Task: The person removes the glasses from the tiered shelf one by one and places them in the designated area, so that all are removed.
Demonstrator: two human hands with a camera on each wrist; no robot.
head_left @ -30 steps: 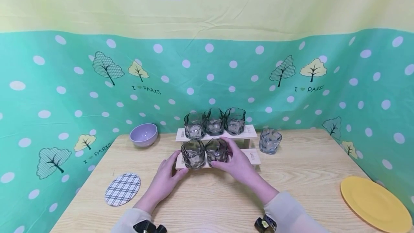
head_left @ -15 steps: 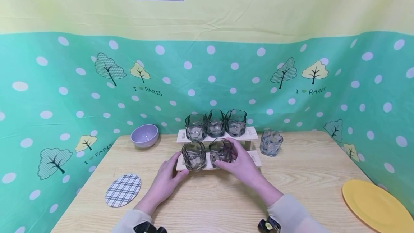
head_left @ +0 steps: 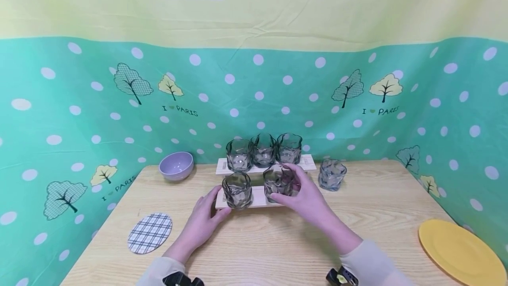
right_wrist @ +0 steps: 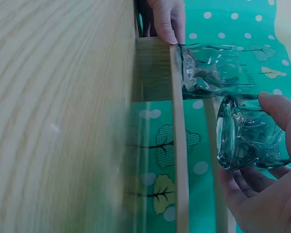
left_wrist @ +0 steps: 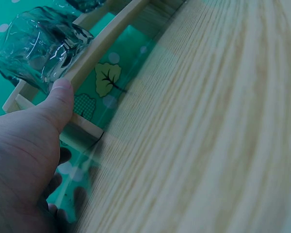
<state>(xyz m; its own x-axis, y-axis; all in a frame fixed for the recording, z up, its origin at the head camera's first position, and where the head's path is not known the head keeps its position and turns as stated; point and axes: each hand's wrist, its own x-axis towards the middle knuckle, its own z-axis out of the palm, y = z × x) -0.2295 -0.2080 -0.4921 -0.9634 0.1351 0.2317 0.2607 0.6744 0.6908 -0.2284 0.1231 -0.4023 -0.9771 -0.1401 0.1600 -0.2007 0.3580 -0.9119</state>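
Note:
My right hand (head_left: 311,200) grips a smoky grey drinking glass (head_left: 275,183), thumb on one side and fingers on the other. In the right wrist view the base of this glass (right_wrist: 226,133) stands clear of the front rail. A second grey glass (head_left: 237,191) sits at the left of the lower shelf (head_left: 259,195) of a two-tier wooden rack. My left hand (head_left: 200,220) holds that shelf's left end; in the left wrist view its thumb (left_wrist: 62,97) lies on the front rail. Three more grey glasses (head_left: 263,151) stand on the upper shelf (head_left: 309,162).
A clear bluish glass (head_left: 332,174) stands right of the rack. A purple bowl (head_left: 176,166) is at the back left, with a checked round coaster (head_left: 150,233) nearer. A yellow plate (head_left: 462,250) lies at the right edge. Patterned cloth (head_left: 258,78) hangs behind the table.
My right hand has drawn its glass rightward and up, widening the gap to the left glass on the lower shelf. My left hand stays at the rack's end.

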